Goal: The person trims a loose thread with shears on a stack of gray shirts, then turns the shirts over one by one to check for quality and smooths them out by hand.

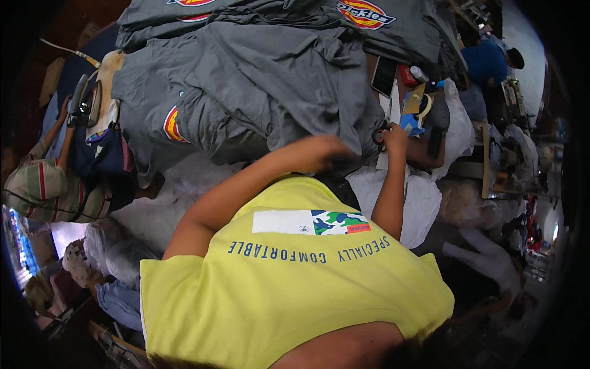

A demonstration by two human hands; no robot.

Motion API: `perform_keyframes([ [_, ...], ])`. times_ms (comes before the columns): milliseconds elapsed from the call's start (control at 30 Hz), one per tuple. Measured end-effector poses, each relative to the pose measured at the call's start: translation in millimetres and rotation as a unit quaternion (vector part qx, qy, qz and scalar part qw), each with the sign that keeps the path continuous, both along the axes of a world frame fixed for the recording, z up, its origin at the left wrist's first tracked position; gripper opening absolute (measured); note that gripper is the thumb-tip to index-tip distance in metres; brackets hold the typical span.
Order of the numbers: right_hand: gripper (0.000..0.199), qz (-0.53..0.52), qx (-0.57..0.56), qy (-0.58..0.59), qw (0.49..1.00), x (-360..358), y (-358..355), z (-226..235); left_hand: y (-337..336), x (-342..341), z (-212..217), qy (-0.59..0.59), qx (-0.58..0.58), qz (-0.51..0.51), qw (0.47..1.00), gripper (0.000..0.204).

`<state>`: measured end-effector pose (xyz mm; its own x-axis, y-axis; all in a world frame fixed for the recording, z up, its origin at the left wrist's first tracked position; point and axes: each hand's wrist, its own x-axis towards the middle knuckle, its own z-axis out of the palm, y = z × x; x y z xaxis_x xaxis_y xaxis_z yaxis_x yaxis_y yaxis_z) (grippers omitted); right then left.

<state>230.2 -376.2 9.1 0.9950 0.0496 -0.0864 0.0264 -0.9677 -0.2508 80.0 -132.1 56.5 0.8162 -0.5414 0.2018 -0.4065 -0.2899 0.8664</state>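
Grey T-shirts lie heaped across the table, and one crumpled grey T-shirt point(270, 80) spreads toward me with a red and yellow printed patch at its left. My left hand point(319, 152) is at the near edge of this cloth, close to my body. Motion smears its fingers, so whether it grips the cloth is unclear. To its right, my right hand point(395, 136) is closed on the dark red and black handles of small scissors point(380, 138). The blades are hard to make out beside the grey fabric.
Beyond my right hand lie a phone point(384, 76), a red item point(407, 76) and a tape roll point(424, 106). White plastic sheeting point(399, 200) hangs at the near edge. On the left, a person in a striped shirt point(58, 190) reaches toward an iron point(83, 101). Another person in blue point(485, 63) is far right.
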Motion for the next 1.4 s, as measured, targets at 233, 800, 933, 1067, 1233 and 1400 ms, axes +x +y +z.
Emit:
perform_keyframes([
  [233, 0.018, 0.104, 0.373, 0.210, 0.898, -32, 30, 48, 75, -10, -37, -0.171, 0.299, 0.417, 0.841, 0.039],
  [800, 0.026, 0.305, 0.398, 0.137, 0.854, -2, 187, 69, 28, -26, 98, 0.254, 0.054, -0.036, 0.965, 0.029],
  [933, 0.026, 0.184, 0.658, -0.016, 0.730, 26, 167, 117, 53, 4, 88, -0.186, -0.115, 0.451, 0.865, 0.030],
  [1067, 0.026, 0.239, 0.362, 0.080, 0.897, -33, 121, 30, 80, -43, 50, -0.224, 0.061, 0.362, 0.903, 0.040],
  [1233, 0.027, 0.090, 0.255, 0.095, 0.958, -8, 87, -31, 105, -62, 66, -0.038, -0.043, 0.376, 0.925, 0.040],
  [1400, 0.027, 0.087, 0.228, 0.102, 0.964, -38, 74, -49, 124, -69, 73, -0.052, -0.065, 0.407, 0.910, 0.040],
])
